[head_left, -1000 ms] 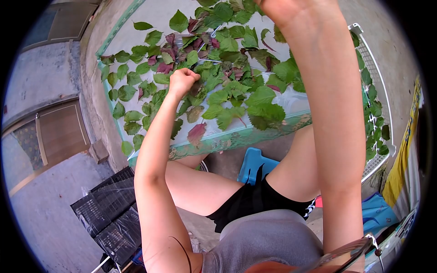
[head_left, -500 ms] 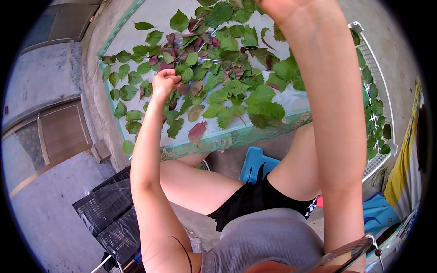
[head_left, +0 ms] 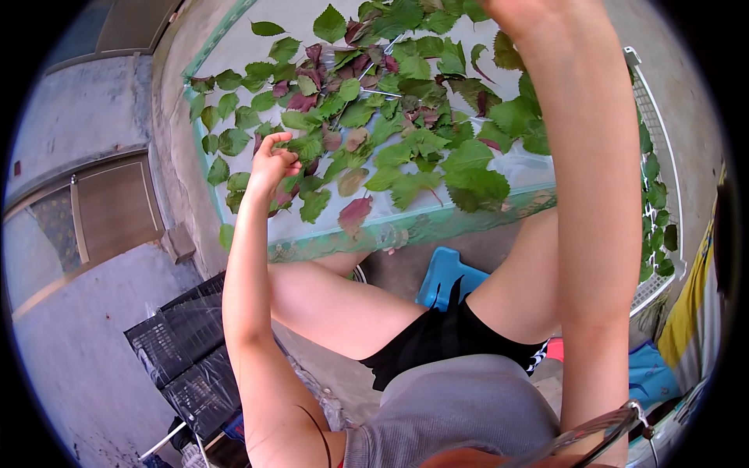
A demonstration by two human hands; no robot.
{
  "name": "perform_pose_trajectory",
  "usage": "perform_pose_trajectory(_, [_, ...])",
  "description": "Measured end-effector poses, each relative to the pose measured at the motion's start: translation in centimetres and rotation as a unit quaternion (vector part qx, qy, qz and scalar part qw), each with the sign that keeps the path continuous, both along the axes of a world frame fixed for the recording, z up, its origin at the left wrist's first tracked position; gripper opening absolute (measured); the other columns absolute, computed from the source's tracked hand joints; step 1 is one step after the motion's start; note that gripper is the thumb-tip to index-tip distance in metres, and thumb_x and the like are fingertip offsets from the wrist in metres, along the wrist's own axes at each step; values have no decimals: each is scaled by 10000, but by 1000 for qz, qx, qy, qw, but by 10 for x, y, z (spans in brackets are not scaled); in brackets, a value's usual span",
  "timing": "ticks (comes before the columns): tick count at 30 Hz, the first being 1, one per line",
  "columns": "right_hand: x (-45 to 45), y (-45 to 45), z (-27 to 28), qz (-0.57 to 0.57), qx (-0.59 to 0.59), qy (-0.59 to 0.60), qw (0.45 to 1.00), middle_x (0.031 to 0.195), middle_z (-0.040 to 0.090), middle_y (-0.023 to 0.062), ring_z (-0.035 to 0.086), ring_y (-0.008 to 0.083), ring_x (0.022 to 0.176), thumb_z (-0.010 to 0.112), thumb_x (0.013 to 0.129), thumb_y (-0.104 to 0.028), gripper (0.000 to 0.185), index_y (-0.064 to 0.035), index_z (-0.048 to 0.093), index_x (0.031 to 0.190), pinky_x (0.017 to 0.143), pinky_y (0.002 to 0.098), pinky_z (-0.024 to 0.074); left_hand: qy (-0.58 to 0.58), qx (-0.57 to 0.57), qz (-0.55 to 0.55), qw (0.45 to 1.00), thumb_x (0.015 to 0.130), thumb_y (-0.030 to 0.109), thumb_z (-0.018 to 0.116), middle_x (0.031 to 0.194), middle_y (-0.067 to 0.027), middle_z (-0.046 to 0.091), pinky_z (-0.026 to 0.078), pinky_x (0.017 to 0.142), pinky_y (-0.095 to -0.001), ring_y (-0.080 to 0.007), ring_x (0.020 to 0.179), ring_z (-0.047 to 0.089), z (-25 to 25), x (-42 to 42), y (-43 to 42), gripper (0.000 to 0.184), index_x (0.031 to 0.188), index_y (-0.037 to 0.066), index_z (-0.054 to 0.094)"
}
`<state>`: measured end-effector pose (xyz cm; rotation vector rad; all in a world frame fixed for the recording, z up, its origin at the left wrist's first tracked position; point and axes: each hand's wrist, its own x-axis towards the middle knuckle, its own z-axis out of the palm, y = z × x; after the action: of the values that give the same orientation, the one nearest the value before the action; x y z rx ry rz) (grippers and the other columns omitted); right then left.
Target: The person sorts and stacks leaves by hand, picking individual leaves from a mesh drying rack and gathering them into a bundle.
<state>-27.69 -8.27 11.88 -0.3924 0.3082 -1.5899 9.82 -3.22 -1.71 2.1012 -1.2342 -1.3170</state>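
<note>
Many green and purple leaves point(head_left: 468, 168) lie over a pale sheet with a green lace edge point(head_left: 390, 232). At the left part of the leaves is my left hand point(head_left: 275, 161), its fingers apart and no leaf gripped between them. A green leaf point(head_left: 309, 147) rests right beside its fingertips. My right hand point(head_left: 530, 14) is raised at the top edge of the view; only its wrist and the base of the palm show, and its fingers are cut off.
A white mesh rack point(head_left: 658, 129) holding leaves stands at the right. Below the sheet's edge is a blue plastic stool point(head_left: 438, 269), near my legs. Black crates point(head_left: 183, 335) wrapped in plastic stand at the lower left, and a yellow and white cloth point(head_left: 688, 300) hangs at the right.
My left hand has moved left and down from the middle of the leaves. The leaf it held half a second ago now lies by its opened fingers. The view has shifted slightly.
</note>
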Motion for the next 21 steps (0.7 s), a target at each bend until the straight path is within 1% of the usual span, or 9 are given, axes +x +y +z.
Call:
perform_pose_trajectory(4, [-7, -5, -2, 29, -37, 10, 999, 864, 672, 151, 670, 247, 737, 589, 838, -28, 136, 43, 591, 953, 724, 378, 579, 23, -5, 11, 1000, 831, -51, 538, 806, -40, 578, 508, 574, -242, -128, 662, 591, 19, 3, 22, 374, 1192, 43, 505])
perform_pose_trajectory(6, [-6, 1, 2, -37, 12, 31, 999, 865, 671, 156, 672, 245, 737, 599, 833, -21, 127, 44, 588, 942, 720, 378, 590, 19, -15, 7, 1000, 835, -41, 538, 797, -32, 577, 497, 562, -235, -117, 654, 585, 28, 11, 34, 351, 1175, 44, 519])
perform_pose_trajectory(8, [-12, 8, -5, -4, -81, 10, 997, 848, 669, 157, 676, 242, 719, 604, 829, -10, 119, 48, 585, 931, 703, 364, 601, 10, 0, 15, 1000, 837, -24, 546, 766, -14, 574, 475, 547, -218, -96, 634, 570, 36, 19, 48, 330, 1159, 46, 531])
perform_pose_trajectory(10, [-18, -6, -3, 32, -20, 16, 999, 826, 669, 153, 678, 237, 698, 606, 827, -4, 115, 50, 585, 926, 686, 352, 605, -13, 4, 24, 1000, 840, -2, 555, 737, 1, 570, 458, 542, -210, -80, 609, 548, 44, 24, 62, 302, 1140, 39, 553])
perform_pose_trajectory(11, [-16, -4, -3, 3, -18, 38, 999, 809, 668, 149, 679, 231, 679, 607, 825, 2, 110, 50, 585, 920, 668, 335, 608, -33, 14, 11, 999, 842, 7, 556, 732, 5, 569, 450, 540, -209, -76, 601, 537, 46, 29, 68, 288, 1128, 33, 569])
perform_pose_trajectory(12, [-14, -4, -2, 6, -20, 38, 999, 809, 668, 149, 679, 231, 679, 607, 825, 2, 110, 50, 585, 920, 668, 335, 608, -53, 24, -1, 998, 844, 15, 557, 727, 9, 568, 442, 537, -207, -71, 593, 527, 47, 34, 74, 274, 1117, 27, 585])
perform_pose_trajectory(14, [-16, -4, -4, -32, -8, 63, 997, 814, 670, 151, 680, 227, 681, 609, 826, 0, 109, 49, 585, 921, 665, 331, 609, -54, 30, 4, 998, 847, 31, 560, 724, 15, 571, 425, 532, -210, -65, 586, 509, 48, 39, 85, 251, 1091, 23, 617])
perform_pose_trajectory(18, [-16, 1, -8, -9, -8, 74, 997, 844, 679, 162, 688, 229, 703, 606, 829, -1, 105, 47, 594, 922, 675, 333, 610, -76, 37, 12, 996, 841, 48, 573, 740, 27, 584, 393, 540, -203, -53, 598, 490, 50, 45, 99, 208, 1033, 24, 651])
perform_pose_trajectory(21, [-11, 6, -6, -26, 13, 78, 997, 849, 682, 169, 691, 237, 716, 606, 827, 0, 117, 55, 601, 931, 689, 333, 609, -93, 24, 4, 995, 838, 56, 581, 743, 23, 599, 389, 565, -204, -46, 626, 491, 49, 55, 103, 173, 981, 25, 673])
